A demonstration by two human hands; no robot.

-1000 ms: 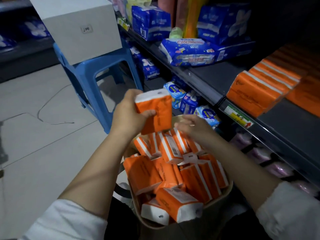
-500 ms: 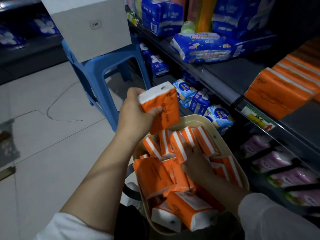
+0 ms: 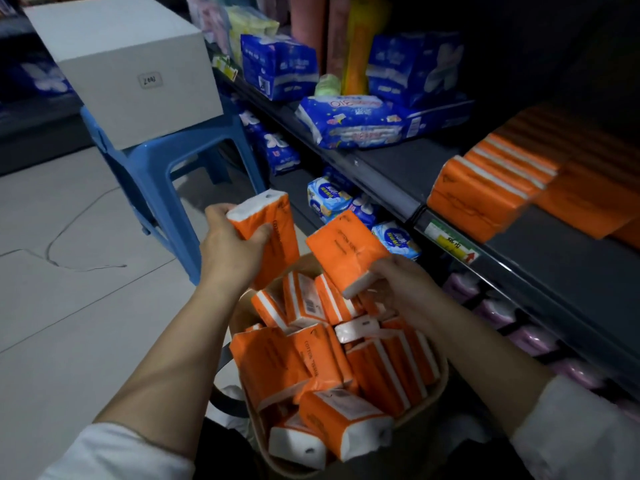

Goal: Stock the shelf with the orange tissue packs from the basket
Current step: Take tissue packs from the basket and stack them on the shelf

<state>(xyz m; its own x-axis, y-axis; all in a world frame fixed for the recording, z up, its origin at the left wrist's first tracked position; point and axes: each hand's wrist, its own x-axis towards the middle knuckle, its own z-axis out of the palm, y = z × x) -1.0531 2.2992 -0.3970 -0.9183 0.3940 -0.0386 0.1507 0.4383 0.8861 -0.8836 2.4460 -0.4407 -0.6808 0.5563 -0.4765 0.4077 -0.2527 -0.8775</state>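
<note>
Orange tissue packs (image 3: 311, 358) filled the basket (image 3: 427, 408) close to its rim, lying at mixed angles. We therefore judged that the greater part of the stock was not yet transferred. On the shelf (image 3: 540, 261), to the right of the basket and above it, a row of stocked packs (image 3: 485, 199) stood side by side near the front edge. Further orange stock lay behind the row in shadow; we could not tell how deep it ran. Bare shelf surface lay between the row and the blue packages (image 3: 349, 121).

Our left hand (image 3: 228, 249) gripped the first pack (image 3: 277, 230) upright, thumb across its face, above the far rim of the basket. Our right hand (image 3: 403, 287) held the second pack (image 3: 346, 249) by its white lower end, fingers curled under it, with the pack tilted toward the shelf. Both packs were clear of the basket but well short of the shelf.

We rated the task as early to midway: two packs in transit, and many left in the basket to move.
</note>
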